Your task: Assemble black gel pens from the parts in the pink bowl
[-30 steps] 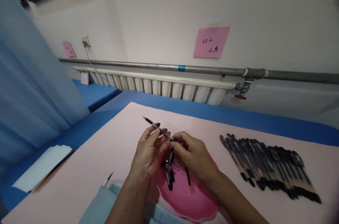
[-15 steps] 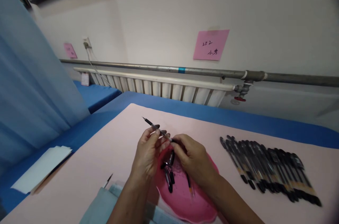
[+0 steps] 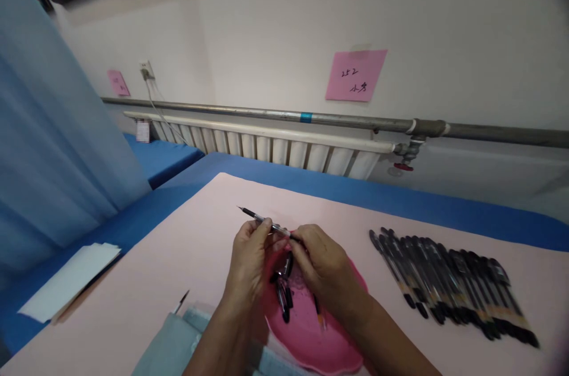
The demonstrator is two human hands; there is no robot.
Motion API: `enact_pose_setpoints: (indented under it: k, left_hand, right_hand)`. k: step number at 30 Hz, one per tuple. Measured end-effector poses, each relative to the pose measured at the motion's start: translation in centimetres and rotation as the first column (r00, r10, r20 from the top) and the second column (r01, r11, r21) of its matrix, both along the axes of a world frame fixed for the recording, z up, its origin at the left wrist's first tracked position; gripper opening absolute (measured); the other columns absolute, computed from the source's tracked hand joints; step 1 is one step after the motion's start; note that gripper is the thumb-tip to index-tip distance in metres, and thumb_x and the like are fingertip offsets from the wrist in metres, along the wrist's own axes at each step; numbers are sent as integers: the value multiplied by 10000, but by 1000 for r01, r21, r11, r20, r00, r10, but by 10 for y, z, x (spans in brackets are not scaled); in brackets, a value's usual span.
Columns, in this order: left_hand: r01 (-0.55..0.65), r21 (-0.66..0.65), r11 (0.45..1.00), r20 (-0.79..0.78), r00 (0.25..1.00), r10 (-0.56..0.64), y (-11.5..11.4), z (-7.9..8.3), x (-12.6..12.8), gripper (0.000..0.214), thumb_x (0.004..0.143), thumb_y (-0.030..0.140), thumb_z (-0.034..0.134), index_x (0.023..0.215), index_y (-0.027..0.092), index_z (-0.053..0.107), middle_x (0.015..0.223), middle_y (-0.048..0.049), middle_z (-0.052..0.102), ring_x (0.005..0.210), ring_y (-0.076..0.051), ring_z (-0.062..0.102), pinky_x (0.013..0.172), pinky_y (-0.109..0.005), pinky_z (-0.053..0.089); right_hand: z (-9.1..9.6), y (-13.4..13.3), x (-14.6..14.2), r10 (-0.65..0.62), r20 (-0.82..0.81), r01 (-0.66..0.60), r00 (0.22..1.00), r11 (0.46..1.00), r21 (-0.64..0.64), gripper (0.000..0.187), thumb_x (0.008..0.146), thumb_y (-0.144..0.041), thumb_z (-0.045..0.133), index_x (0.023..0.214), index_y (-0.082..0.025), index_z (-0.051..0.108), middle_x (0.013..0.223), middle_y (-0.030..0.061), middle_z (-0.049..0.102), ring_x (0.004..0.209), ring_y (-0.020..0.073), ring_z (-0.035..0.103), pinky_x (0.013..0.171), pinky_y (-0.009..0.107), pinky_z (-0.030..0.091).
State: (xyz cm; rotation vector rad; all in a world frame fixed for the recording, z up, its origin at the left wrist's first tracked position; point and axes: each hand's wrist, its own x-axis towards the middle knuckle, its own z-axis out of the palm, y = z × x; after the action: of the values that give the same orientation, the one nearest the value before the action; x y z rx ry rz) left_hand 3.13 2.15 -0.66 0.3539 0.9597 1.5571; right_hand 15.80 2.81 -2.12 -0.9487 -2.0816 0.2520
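A black and clear pen is held between my two hands, its bare tip pointing up and to the left. My left hand pinches the barrel with thumb and fingers. The fingertips of my right hand are closed on the pen's dark rear end. Below them lies a pink scalloped tray with black pen caps and a thin refill piece in it. My hands and forearms cover part of the tray.
Many assembled black pens lie in a row on the pink sheet at right. Near the front is a light blue cloth with a pen tip poking out. White papers lie at left. A radiator stands behind the blue table.
The pen's tip has dipped slightly and the pen lies flatter than before. My left fingers have shifted their hold on the barrel. The tray's contents have stayed put.
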Motion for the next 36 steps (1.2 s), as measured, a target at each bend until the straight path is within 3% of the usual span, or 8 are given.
enact_pose_setpoints:
  k: [3,7,9,12,16,23,30,36]
  left_hand:
    - [10,23,1000,-1,1000,-10,1,0,-1,191,766,144,620,698,159,442,628,-30,631,591,-121,640,611,-239,543]
    - [3,18,1000,-1,1000,-3,1,2,-4,184,742,133,636,703,150,457,633,-33,629,575,-118,635,576,-222,536]
    - [8,19,1000,3,1000,-8,1,2,-5,186,727,142,652,716,148,467,631,-33,629,561,-116,629,555,-214,529]
    - [27,21,999,-2,1000,-27,0,1,-4,193,718,155,662,726,150,470,638,-36,634,566,-120,632,557,-216,529]
    - [31,21,999,-23,999,-30,1,-1,-3,177,743,154,637,715,152,462,639,-33,637,587,-120,642,594,-225,536]
    - [19,31,999,-73,997,-17,1,0,-4,163,751,154,619,717,152,460,605,-27,634,550,-115,636,549,-201,520]
    - [26,-3,1000,-73,997,-26,1,1,-3,154,750,157,612,714,154,462,596,-31,641,518,-98,627,543,-180,510]
    - [35,18,999,-105,994,-33,1,0,-4,132,749,164,614,732,146,484,606,-26,639,527,-99,627,559,-196,522]
  right_hand:
    - [2,1,-1,-26,-96,15,995,993,-115,110,877,-201,450,862,-205,559,813,33,615,751,160,575,700,287,447]
    - [6,4,-2,-71,-227,-24,971,920,-391,139,868,-289,465,826,-217,576,688,-13,611,607,133,559,583,250,445]
    - [6,5,-2,-82,-222,-22,972,903,-428,119,835,-309,523,900,-219,566,729,-13,617,610,132,556,573,247,442]
    - [6,4,0,-62,-114,21,992,943,-331,110,810,-245,555,918,-221,551,819,1,618,698,141,564,634,254,430]
    - [5,1,2,-41,27,46,999,973,-227,84,864,-204,463,856,-210,547,811,16,616,742,152,565,681,267,409]
    - [4,1,0,-23,165,61,986,971,-231,205,922,-266,373,853,-217,560,770,23,620,720,161,573,650,269,397]
    - [5,2,1,-63,151,91,987,978,-190,41,860,-237,486,875,-212,515,818,17,591,726,163,555,640,269,391]
    - [3,2,0,-13,225,62,974,975,-215,208,927,-267,367,821,-205,535,780,32,607,725,167,559,663,280,391]
